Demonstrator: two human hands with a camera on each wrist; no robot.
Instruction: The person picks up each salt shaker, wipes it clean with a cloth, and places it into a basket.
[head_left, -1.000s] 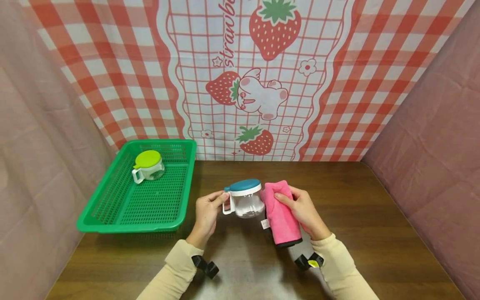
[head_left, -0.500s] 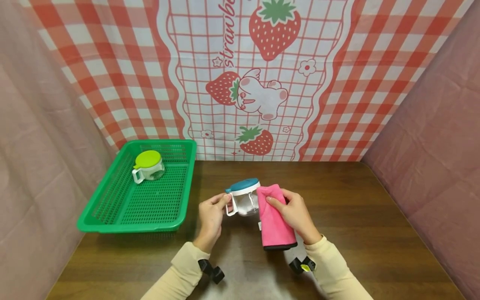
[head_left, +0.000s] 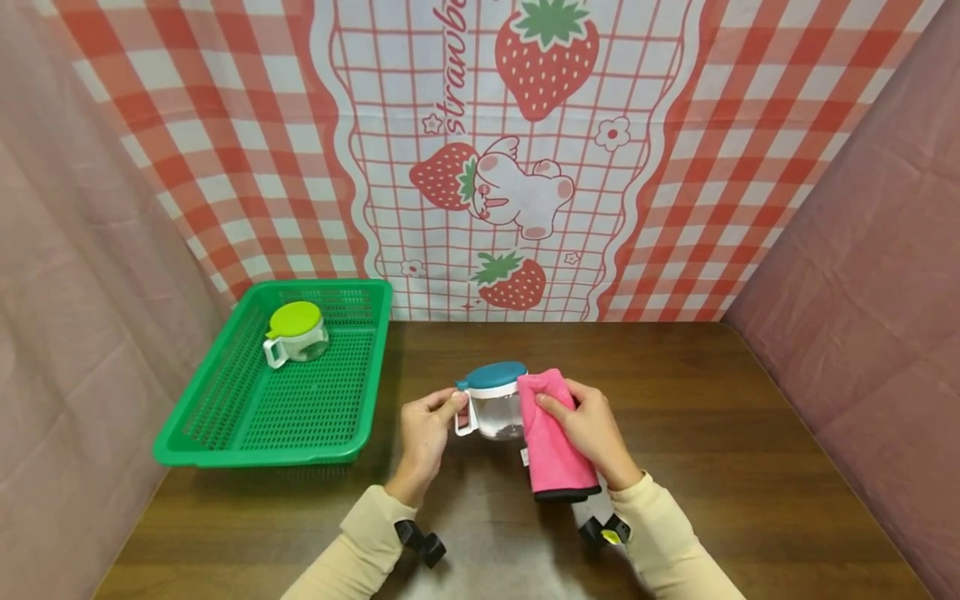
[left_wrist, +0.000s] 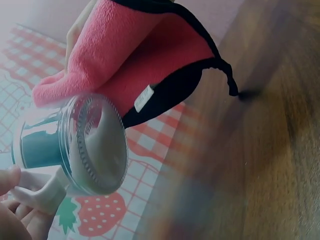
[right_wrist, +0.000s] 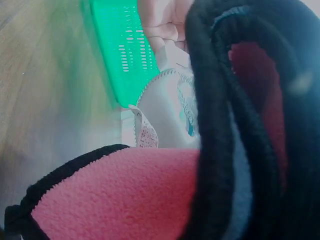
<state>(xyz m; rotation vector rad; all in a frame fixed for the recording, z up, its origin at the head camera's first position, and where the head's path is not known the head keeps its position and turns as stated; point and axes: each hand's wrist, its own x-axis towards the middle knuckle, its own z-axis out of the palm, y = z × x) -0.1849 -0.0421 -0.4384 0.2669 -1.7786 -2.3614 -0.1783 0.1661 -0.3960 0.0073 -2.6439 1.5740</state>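
1. Hanging above the table (head_left: 690, 400) is a clear jar (head_left: 498, 417), its blue lid (head_left: 497, 375) on top.
2. The left hand (head_left: 424, 427) pinches its white handle (head_left: 472, 415).
3. The right hand (head_left: 592, 423), apart from the left, grips a folded, black-edged pink cloth (head_left: 553, 446) against the jar's side.
4. On the left, a green basket (head_left: 255, 457) holds a second jar (head_left: 297, 333), lime-lidded.
5. Behind the table hangs a strawberry-print backdrop (head_left: 517, 192).

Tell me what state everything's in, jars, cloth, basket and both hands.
Blue-lidded jar: closed, held up
Pink cloth: loosely folded, at the blue-lidded jar's side
Green basket: upright, containing one jar
Green-lidded jar: closed, upright
Left hand: gripping the blue-lidded jar's handle
Right hand: gripping the pink cloth
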